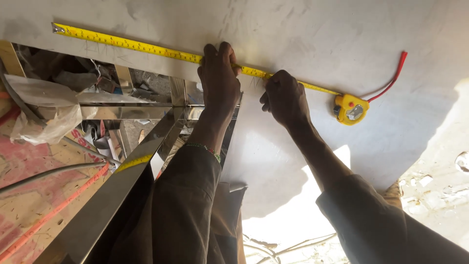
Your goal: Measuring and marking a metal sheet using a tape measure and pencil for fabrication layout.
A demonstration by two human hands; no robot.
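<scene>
A yellow tape measure blade (146, 48) lies stretched across a pale grey sheet (312, 34), running from its hooked tip at the far left down to the yellow case (350, 108) on the right; a red strap (391, 80) loops off from the case toward the far right. The left hand (220, 78) is flat on the blade near its middle, fingers together and pressed down on the tape, pinning it to the sheet; a beaded band (207, 148) shows at that wrist, above a dark brown sleeve (185, 205). The right hand (286, 98) sits just beside it on the right, touching the blade, fingers curled tight into a closed grip; whether something is held inside that grip, I cannot tell. To the near left, shiny metal bars (122, 176) cross under the left arm; a crumpled plastic bag (46, 124) lies beyond them at the left edge; a grey cable (49, 171) and a red cable (58, 208) run across the reddish board (24, 161) there. Sunlight falls on the sheet between the two forearms.
</scene>
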